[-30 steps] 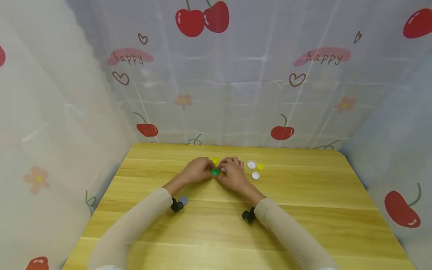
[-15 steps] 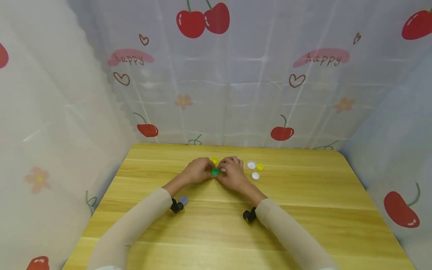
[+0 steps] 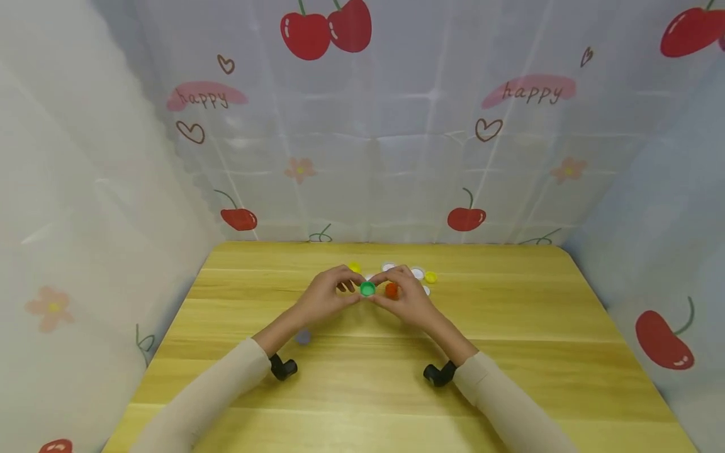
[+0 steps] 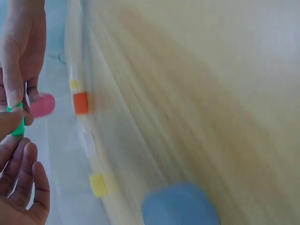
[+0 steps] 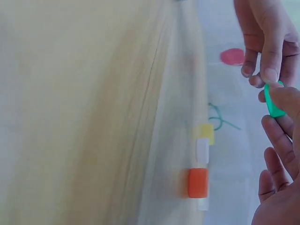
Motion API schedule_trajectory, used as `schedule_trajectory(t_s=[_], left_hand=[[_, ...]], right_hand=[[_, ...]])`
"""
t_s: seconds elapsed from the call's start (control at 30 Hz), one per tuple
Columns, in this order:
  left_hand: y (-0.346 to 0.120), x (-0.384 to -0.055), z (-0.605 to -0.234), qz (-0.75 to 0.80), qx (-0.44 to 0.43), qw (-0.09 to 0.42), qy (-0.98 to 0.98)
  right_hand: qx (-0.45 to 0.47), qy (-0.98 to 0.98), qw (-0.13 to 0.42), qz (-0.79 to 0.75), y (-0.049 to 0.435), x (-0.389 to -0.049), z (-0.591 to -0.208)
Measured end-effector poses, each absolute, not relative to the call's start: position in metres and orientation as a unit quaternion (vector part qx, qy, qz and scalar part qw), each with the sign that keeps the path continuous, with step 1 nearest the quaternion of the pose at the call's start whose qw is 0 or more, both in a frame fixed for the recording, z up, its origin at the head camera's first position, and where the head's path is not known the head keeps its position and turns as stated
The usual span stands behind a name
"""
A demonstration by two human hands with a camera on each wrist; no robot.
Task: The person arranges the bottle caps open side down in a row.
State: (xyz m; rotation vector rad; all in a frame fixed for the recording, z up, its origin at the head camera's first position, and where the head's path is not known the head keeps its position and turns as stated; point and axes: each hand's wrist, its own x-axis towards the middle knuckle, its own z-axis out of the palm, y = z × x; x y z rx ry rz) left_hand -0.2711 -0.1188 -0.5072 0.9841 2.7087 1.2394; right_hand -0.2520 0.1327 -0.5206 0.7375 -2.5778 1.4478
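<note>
Between both hands is a small green bottle cap, its hollow side facing the head camera. My left hand pinches its left edge with thumb and forefinger. From the other side, my right hand pinches the right edge the same way. Both wrist views show the green cap held up off the table, with the other fingers loosely bent. Behind the right hand's fingers an orange cap stands on the table, also seen as an orange block shape in the right wrist view.
Yellow caps and white caps lie near the table's back edge, some partly hidden by the hands. A grey-blue disc lies by the left wrist. A cherry-print curtain encloses the wooden table.
Both hands have risen from the table with the green cap, and the forearms have spread apart. The orange cap and another white cap have come into sight. The head view has shifted slightly.
</note>
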Motion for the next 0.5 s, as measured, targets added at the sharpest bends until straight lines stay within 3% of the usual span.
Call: schedule_trajectory(t_s=[0.17, 0.5], left_hand=[[-0.111, -0.249, -0.509, 0.439, 0.329, -0.025, 0.836], [-0.099, -0.216, -0.519, 0.504, 0.327, -0.018, 0.799]], right_hand=[[0.238, -0.836, 0.063, 0.491, 0.142, -0.227, -0.517], [0.254, -0.833, 0.082, 0.484, 0.154, -0.196, -0.521]])
